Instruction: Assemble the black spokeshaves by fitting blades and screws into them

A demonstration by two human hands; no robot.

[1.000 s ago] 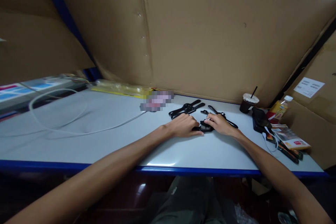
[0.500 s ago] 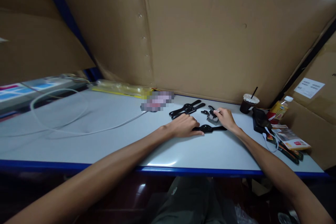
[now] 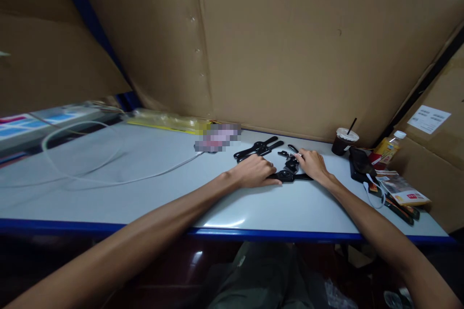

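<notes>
My left hand (image 3: 255, 171) is closed on the left strap of a black smartwatch (image 3: 286, 176), which lies flat across the table with its straps stretched out sideways. Just above the watch face, my right hand (image 3: 311, 164) pinches at a small, glossy dark piece (image 3: 291, 163); its kind I cannot make out. The fingertips of that hand partly hide it. Small black parts (image 3: 282, 153) lie beside it. Behind my left hand rest more black watches (image 3: 259, 148) with straps.
On the white table (image 3: 174, 203), a pixelated pink item (image 3: 217, 137) sits on a white cable (image 3: 159, 174). To the right stand a lidded drink cup (image 3: 344, 142) and a bottle (image 3: 391, 147), near a black phone-like device (image 3: 362, 161) and a packet (image 3: 402, 187). Cardboard (image 3: 271, 48) walls the back.
My right hand has shifted the dark piece slightly toward me, against the watch face; a grey squarish shape seen there before no longer shows. My left hand stays in place on the strap.
</notes>
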